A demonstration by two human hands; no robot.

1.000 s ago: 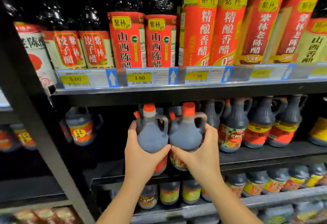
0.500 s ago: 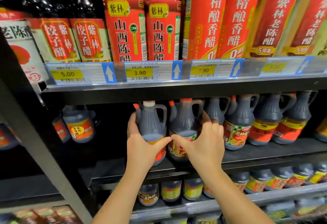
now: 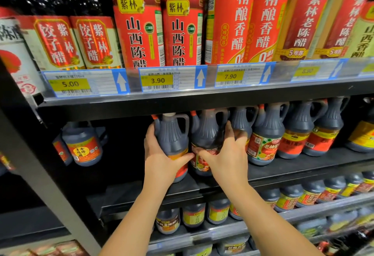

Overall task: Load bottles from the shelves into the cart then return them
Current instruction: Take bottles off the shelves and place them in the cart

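At the front edge of the middle shelf (image 3: 299, 167), just left of the row of jugs (image 3: 269, 134), a left bottle (image 3: 172, 136) and a right bottle (image 3: 206, 132) (dark, handled) are held side by side, touching. The left one is gripped by the left hand (image 3: 162, 162), thumb laid across its label; the right one is clasped by the right hand (image 3: 226, 160), fingers curled round its far side.

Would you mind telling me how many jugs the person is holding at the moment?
2. The left hand grips the left jug; the right hand grips the right jug beside it, at the middle shelf; other jugs there go unheld.
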